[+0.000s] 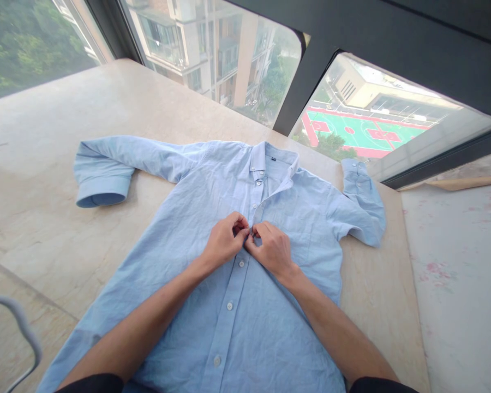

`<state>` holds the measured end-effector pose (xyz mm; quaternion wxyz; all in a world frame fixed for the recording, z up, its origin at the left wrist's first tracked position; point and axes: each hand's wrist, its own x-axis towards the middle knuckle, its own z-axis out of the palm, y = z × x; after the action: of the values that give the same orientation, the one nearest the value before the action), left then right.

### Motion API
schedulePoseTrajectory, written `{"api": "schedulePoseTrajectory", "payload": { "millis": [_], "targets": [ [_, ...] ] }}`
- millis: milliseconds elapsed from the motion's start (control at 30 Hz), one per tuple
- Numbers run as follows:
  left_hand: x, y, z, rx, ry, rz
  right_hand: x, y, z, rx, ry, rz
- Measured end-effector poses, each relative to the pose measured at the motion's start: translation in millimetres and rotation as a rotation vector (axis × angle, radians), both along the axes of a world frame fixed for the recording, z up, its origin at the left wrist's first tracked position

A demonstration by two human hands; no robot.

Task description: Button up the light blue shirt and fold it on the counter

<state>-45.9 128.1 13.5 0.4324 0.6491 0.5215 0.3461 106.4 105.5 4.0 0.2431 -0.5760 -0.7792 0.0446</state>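
A light blue button-up shirt (pixel 180 234) lies face up with its sleeves spread to both sides and its collar (pixel 258 158) away from me. Both hands meet at mid-chest on its front edge. My left hand (pixel 226 237) pinches the shirt placket between thumb and fingers. Close against it, my right hand (pixel 272 248) pinches the other front edge; the button between them is hidden by the fingertips. White buttons (pixel 241 264) run down the placket below my hands, and several more show above. Near the collar the right front panel falls open.
The shirt rests on a beige stone ledge (pixel 36 158) beneath windows with dark frames (pixel 294 87). A white cable or tube (pixel 24 327) curves in at the lower left. At the right is a wall with a floral pattern (pixel 454 284).
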Motion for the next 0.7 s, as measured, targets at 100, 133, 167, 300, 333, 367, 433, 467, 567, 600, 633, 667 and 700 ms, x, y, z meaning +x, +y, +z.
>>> {"api": "schedulePoseTrajectory", "payload": {
  "millis": [100, 133, 167, 300, 333, 367, 433, 467, 567, 600, 633, 667, 700],
  "targets": [
    [1.3, -1.5, 1.2, 0.020, 0.009, 0.011, 0.9, 1.1, -1.1, -0.005, 0.000, 0.009],
    [1.3, -1.7, 1.2, 0.020, 0.008, 0.017, 1.6, 1.4, -1.3, -0.006, 0.005, 0.020],
    [1.2, -1.9, 1.1, 0.019, 0.008, 0.024, 2.4, 1.7, -1.3, -0.007, 0.012, 0.033],
    [-0.4, -1.6, 0.9, 0.018, 0.028, 0.044, 7.1, 2.8, -0.3, -0.001, 0.031, 0.100],
    [-0.8, -1.5, 0.9, 0.021, 0.037, 0.044, 8.2, 3.0, 0.1, 0.001, 0.030, 0.119],
    [-1.0, -1.5, 0.9, 0.023, 0.046, 0.043, 9.1, 3.2, 0.5, 0.002, 0.027, 0.136],
    [-1.3, -1.6, 1.0, 0.030, 0.063, 0.040, 10.3, 3.2, 1.1, 0.005, 0.022, 0.161],
    [-1.4, -1.7, 1.0, 0.035, 0.071, 0.039, 10.4, 3.1, 1.2, 0.007, 0.019, 0.166],
    [-1.4, -1.9, 1.0, 0.053, 0.101, 0.035, 9.4, 2.1, 1.0, 0.012, 0.006, 0.146],
    [-1.5, -1.9, 1.0, 0.058, 0.112, 0.030, 8.7, 1.7, 0.8, 0.010, -0.001, 0.133],
    [-1.5, -1.9, 0.9, 0.063, 0.125, 0.024, 7.9, 1.2, 0.5, 0.007, -0.007, 0.119],
    [-1.6, -1.7, 0.9, 0.068, 0.137, 0.018, 7.1, 0.8, 0.3, 0.004, -0.014, 0.106],
    [-1.7, -1.5, 0.7, 0.072, 0.147, 0.012, 6.3, 0.5, 0.2, -0.001, -0.019, 0.097]
  ]
}}
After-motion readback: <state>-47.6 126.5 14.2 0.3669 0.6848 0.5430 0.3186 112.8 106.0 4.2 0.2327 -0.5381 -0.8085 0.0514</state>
